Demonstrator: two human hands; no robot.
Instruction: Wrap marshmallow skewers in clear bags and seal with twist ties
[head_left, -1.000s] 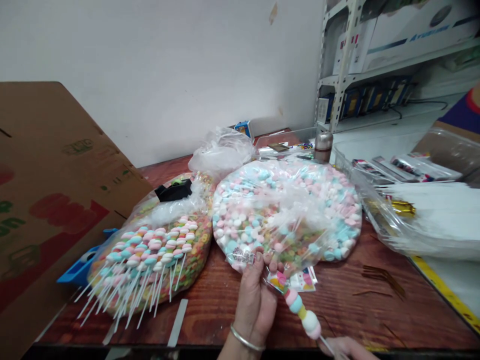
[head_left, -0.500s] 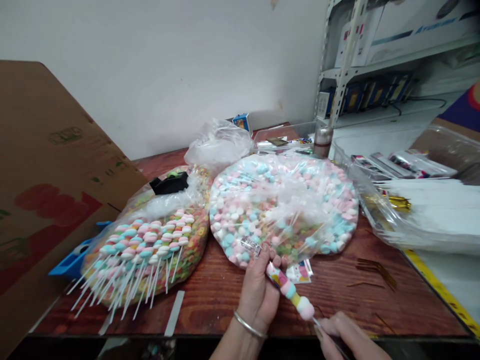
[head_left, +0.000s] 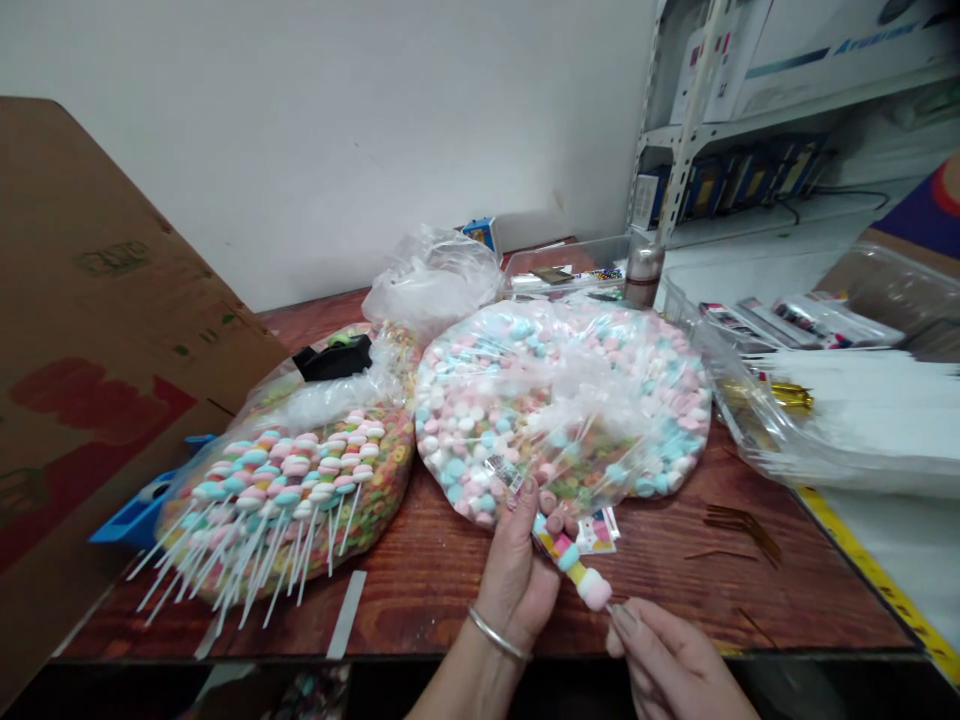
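- The right hand (head_left: 671, 665) has been brought in closer, its fingertips (head_left: 619, 618) now at the skewer's stick (head_left: 609, 606); whether it is gripped cannot be told
- The marshmallow skewer (head_left: 571, 562) is curled within the left hand's (head_left: 517, 580) fingers, above the wooden table (head_left: 465, 610)
- The candy is judged light, soft and easily squashed, so the stick is the better hold
- A marshmallow-filled bag (head_left: 562, 400) lies just beyond

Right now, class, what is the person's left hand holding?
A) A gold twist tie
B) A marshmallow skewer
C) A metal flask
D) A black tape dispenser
B. The left hand closes around the upper end of a skewer of pink, blue and yellow marshmallows.
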